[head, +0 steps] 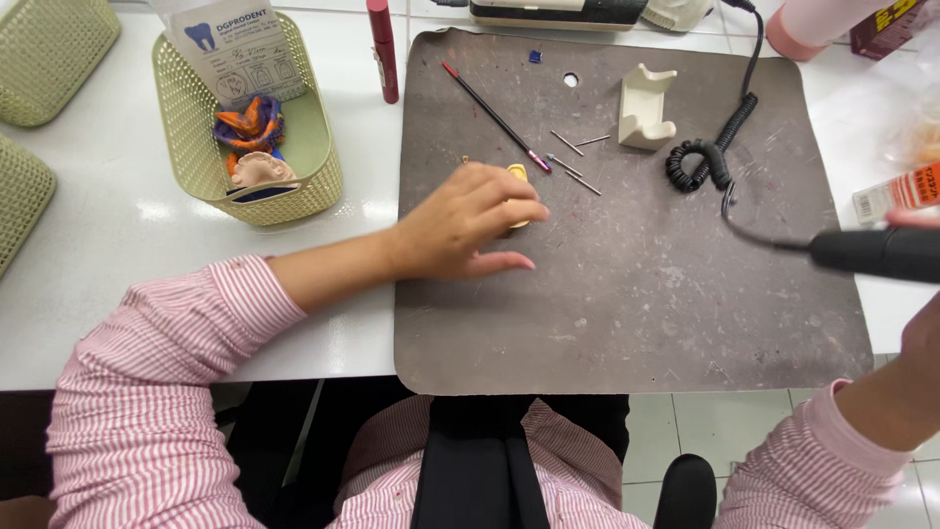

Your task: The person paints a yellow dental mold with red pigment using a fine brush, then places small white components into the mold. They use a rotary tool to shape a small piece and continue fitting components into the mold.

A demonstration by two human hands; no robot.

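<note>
left hand [468, 223]: fingers closing over small yellow piece [517, 173], grey mat [636, 294] centre
right hand [916, 220]: grips black handpiece [876, 253], bench right edge
step: picking up piece

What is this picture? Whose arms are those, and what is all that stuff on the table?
The picture comes from a camera worn on a person's head, looking down, so the arms in striped sleeves are that person's own. The left hand rests on a dark grey mat and covers a small yellow piece; whether it grips it is hard to tell. The right hand, mostly out of the picture, holds a black pen-shaped tool on a curly black cord. On the mat lie a thin brush, some little metal pins and a cream holder. Beside it stands a green basket with a pink tooth model.
</note>
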